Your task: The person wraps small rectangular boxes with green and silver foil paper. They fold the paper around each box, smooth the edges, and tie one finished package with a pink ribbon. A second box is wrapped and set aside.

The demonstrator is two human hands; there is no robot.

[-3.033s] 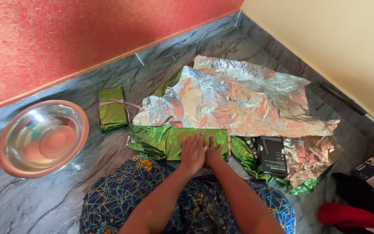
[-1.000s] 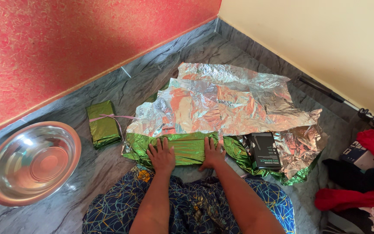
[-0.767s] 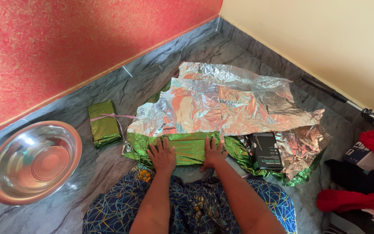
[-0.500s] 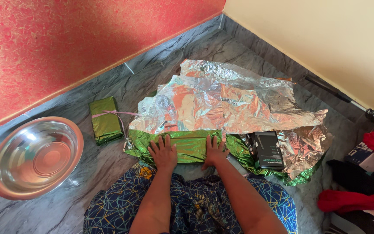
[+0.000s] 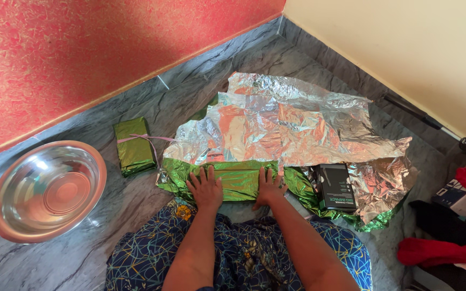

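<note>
My left hand [image 5: 206, 188] and my right hand [image 5: 268, 188] lie flat, palms down, on a box covered by the green fold of a foil wrapping sheet [image 5: 238, 180]. The hands press the two ends of the fold, fingers spread. Beyond the fold the sheet's crumpled silver side [image 5: 292, 126] spreads across the grey floor. A small black box [image 5: 335, 186] rests on the sheet just right of my right hand.
A wrapped green parcel tied with a pink ribbon [image 5: 133, 145] lies to the left. A steel bowl [image 5: 47, 188] sits further left. Red and black clothes [image 5: 459, 237] pile at the right. The red wall [image 5: 82, 54] and cream wall [image 5: 405, 48] meet behind.
My hands, together at the middle of the fold three seconds ago, have spread apart to its two ends. Over the last second they stay put; only the view shifts slightly.
</note>
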